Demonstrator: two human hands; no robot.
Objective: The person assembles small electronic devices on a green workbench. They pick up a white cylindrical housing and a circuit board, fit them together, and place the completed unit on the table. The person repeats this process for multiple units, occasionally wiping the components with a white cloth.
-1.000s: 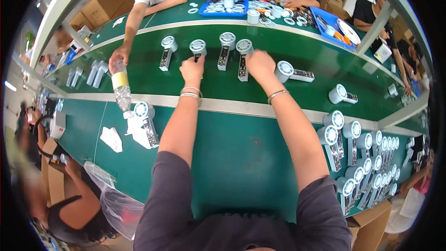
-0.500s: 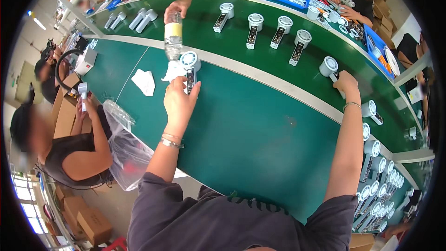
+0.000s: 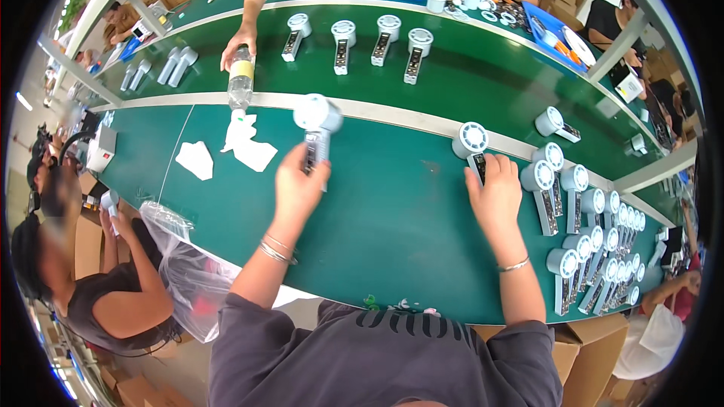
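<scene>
My left hand (image 3: 298, 192) is closed around the handle of a pale grey handheld fan (image 3: 317, 114), its round head pointing away from me. The fan's handle is uncovered and shows dark parts inside. Over the right part of the green table, my right hand (image 3: 498, 194) grips the handle of a second handheld fan (image 3: 471, 140); its slotted round face is turned up. White wipes (image 3: 245, 139) lie beyond my left hand. A co-worker's hand (image 3: 243, 39) holds a clear bottle (image 3: 241, 79) upside down, its cap at the wipes.
Several fans (image 3: 562, 264) stand in rows at the right end of the table (image 3: 392, 241). More fans (image 3: 342, 41) lie on the dark green belt (image 3: 264, 22) behind a pale rail (image 3: 377, 114). A seated person (image 3: 113, 286) works at the left beside clear plastic (image 3: 181, 256).
My left hand has lifted its fan away from the wipes, toward me. My right hand has brought a fan from the belt over the rail to the table. The view has shifted.
</scene>
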